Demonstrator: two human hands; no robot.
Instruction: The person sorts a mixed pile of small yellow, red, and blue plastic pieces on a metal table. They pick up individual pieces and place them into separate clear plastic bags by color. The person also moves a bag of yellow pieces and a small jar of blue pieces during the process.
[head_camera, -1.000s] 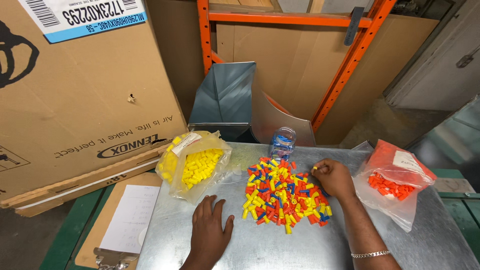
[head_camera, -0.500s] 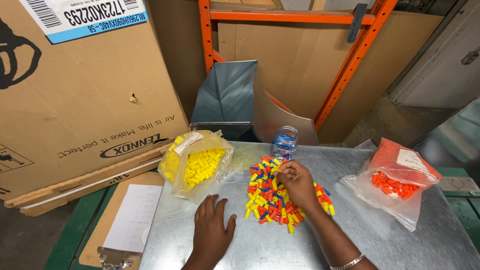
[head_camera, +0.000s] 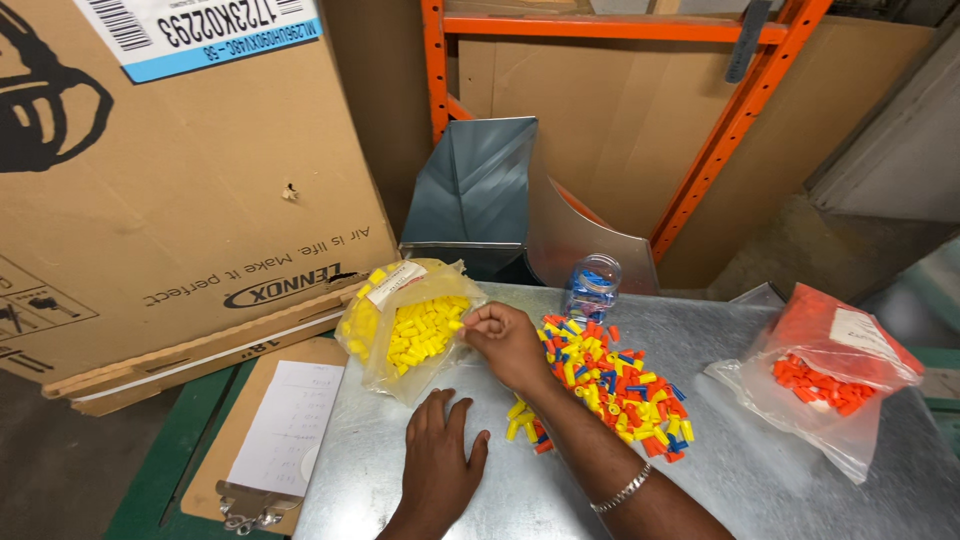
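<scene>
A large cardboard box (head_camera: 170, 170) stands left of the metal table (head_camera: 760, 480). On the table, left of the mixed pile of yellow, red and blue wire connectors (head_camera: 605, 385), lies an open clear bag of yellow connectors (head_camera: 410, 325); a bag of orange connectors (head_camera: 825, 375) lies well right of the pile. The left hand (head_camera: 435, 465) rests flat, fingers spread, holding nothing. The right hand (head_camera: 510, 343), fingertips pinched on a yellow connector (head_camera: 457, 325), sits at the yellow bag's mouth.
</scene>
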